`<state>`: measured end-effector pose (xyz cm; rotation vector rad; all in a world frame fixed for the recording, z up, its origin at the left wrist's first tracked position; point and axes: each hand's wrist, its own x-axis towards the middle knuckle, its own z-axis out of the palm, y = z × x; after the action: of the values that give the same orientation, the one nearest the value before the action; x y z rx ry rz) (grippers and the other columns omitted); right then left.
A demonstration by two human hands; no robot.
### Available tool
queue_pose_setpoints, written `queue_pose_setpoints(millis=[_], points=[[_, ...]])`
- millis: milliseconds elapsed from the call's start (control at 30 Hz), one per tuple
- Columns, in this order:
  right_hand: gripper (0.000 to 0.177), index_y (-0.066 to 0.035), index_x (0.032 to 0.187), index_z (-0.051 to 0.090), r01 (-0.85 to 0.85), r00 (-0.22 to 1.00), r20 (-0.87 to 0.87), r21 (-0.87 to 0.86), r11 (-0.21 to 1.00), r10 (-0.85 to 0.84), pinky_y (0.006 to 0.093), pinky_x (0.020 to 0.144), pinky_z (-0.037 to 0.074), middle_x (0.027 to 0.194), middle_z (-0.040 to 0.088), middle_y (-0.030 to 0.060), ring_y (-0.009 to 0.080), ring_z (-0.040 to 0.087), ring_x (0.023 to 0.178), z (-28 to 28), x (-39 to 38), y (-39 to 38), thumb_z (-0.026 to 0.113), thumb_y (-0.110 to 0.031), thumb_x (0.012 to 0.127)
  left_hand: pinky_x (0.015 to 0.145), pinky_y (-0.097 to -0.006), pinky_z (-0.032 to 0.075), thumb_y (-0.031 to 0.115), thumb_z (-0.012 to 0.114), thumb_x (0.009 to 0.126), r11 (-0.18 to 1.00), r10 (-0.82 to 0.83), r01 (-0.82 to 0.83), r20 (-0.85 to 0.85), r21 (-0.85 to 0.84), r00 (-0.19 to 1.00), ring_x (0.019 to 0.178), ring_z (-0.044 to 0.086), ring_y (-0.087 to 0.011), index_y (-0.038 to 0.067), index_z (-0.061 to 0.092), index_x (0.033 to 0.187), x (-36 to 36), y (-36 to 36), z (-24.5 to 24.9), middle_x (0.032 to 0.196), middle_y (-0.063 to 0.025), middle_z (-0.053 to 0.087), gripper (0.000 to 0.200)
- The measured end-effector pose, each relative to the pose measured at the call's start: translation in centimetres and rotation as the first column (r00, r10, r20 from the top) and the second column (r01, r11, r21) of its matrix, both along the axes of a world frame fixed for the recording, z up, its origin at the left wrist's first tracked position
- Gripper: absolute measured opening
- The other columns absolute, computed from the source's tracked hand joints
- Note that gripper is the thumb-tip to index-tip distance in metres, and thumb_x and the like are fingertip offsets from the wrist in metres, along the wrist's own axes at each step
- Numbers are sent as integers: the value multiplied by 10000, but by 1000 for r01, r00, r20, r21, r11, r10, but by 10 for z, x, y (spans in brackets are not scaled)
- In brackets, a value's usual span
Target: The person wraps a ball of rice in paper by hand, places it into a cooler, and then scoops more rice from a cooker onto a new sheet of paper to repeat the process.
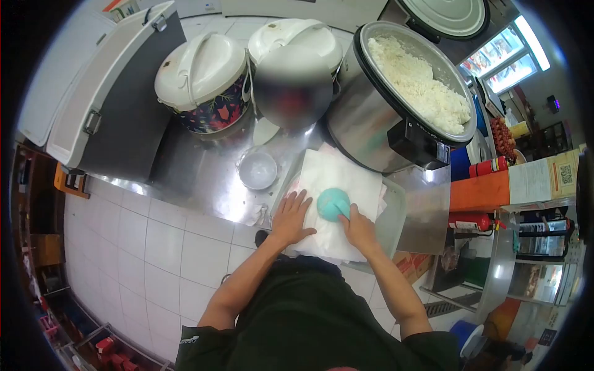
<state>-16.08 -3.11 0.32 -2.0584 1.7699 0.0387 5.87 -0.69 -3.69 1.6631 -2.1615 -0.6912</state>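
My right hand (359, 230) is closed on the short handle of a turquoise rice scoop (331, 203). Its round head rests on a stack of white paper sheets (362, 175). With fingers spread, my left hand (291, 216) lies flat on the left side of the sheets, close to the scoop. Under the stack is a pale tray (396, 213), mostly covered. A small translucent bowl (257, 170) stands left of the paper on the steel table (198, 179).
A large steel cooker (371, 123) full of white rice (421, 83) stands open behind the paper. Two white-lidded pots (204, 80) are at the back; a blurred patch hides part of one. The open grey cooler box (124, 111) occupies the left end.
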Motion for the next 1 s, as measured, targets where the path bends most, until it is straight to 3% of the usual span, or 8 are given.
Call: queue_pose_setpoints(millis=[600,667,700,733,767,800,867,1000], points=[[427,-62,1154,413,58,998,16,96,994,-59,564,698,456,892,640,268,482,608,825,2,-14,-8,489,-413,923,1147,-442,188,444,764,671,1000,19,-21,66,22,998,1380,221,-367,70,364,1403,-4,-1,2,1501,-106,279,914],[401,-62,1138,420,9,993,116,65,998,-16,479,610,487,819,640,205,371,642,727,-8,-25,-7,496,-401,939,1145,-444,192,456,767,662,1000,12,-13,81,15,997,1380,223,-369,83,359,1409,1,5,6,1503,-107,275,929],[401,-62,1138,420,10,992,124,49,999,-16,479,610,487,819,640,205,371,642,727,-11,-31,-5,496,-401,939,1142,-447,199,440,785,641,998,-60,59,27,30,998,1376,233,-367,115,371,1409,7,8,14,1501,-109,281,931],[370,-66,1123,428,147,872,447,149,978,-199,409,544,475,762,603,142,280,609,644,-14,-39,-3,492,-388,951,1139,-449,207,423,803,620,991,-128,130,-29,44,991,1372,242,-365,147,384,1409,14,10,20,1499,-112,288,936],[340,-71,1108,435,232,621,690,290,929,-371,339,478,463,704,566,79,190,577,560,-14,-47,-4,487,-375,964,1139,-449,207,423,803,620,991,-129,130,-24,36,991,1372,242,-365,147,384,1409,22,12,22,1499,-112,288,936],[340,-71,1108,435,230,620,693,288,930,-368,339,478,463,704,566,79,190,577,560,-6,-54,-5,487,-375,964,1129,-447,230,385,813,615,972,-226,227,-20,59,974,1360,265,-361,172,421,1386,32,17,22,1492,-112,304,891],[290,-81,1072,447,369,418,776,330,869,-472,236,402,387,662,470,0,77,452,480,3,-69,2,475,-354,980,1093,-435,297,273,821,618,943,-323,326,-57,62,945,1315,343,-339,189,565,1266,43,26,19,1449,-108,379,702],[272,-74,1051,452,491,348,811,269,829,-469,248,376,376,666,483,19,94,442,435,-21,-103,3,448,-339,991,1064,-439,332,308,834,594,909,-413,411,-19,-64,911,1274,400,-338,160,627,1167,55,27,-3,1404,-111,438,627]])
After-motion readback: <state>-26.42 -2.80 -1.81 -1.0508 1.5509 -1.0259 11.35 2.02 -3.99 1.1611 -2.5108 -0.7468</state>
